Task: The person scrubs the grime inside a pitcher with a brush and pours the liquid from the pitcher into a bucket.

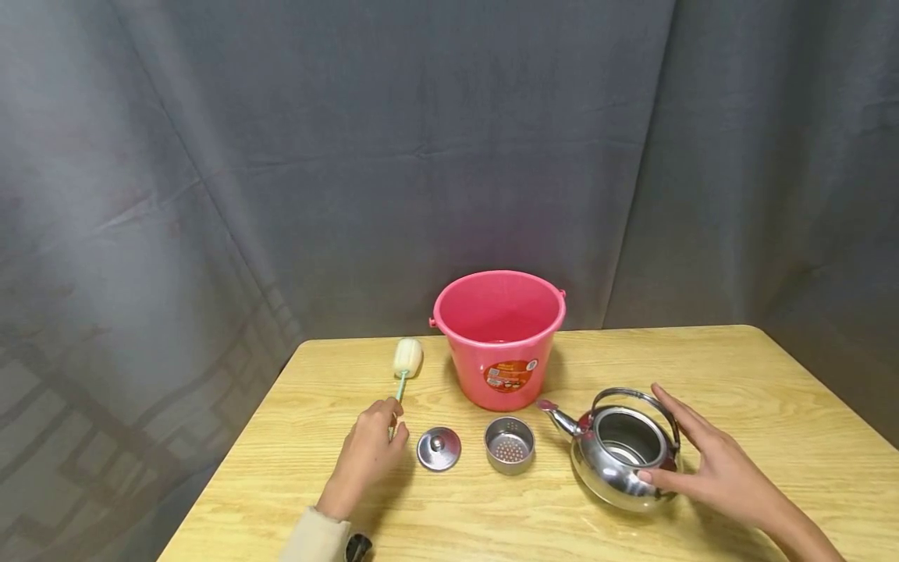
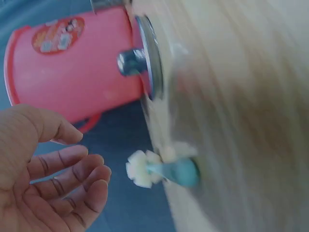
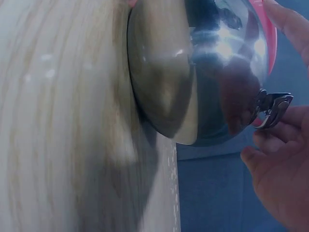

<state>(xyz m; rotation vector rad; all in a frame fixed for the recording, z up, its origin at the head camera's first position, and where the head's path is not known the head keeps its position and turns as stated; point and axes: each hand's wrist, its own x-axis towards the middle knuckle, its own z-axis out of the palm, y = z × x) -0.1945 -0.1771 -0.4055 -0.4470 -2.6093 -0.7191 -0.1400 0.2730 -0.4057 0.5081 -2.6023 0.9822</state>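
Left grip is relaxed and loosely bent at the handle of the sponge-headed bottle brush on the worktop; right grip is spread beside the stainless-steel teakettle, contact unclear to me. Between them I see 2 metal pieces, a knobbed lid and perforated strainer, nearer than the pink bucket.

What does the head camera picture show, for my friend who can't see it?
A person's left hand is at a sponge brush and their right hand at a shiny, open kettle. Between the hands, a metal lid and a small metal strainer sit on a wooden table, with a pink bucket behind them.
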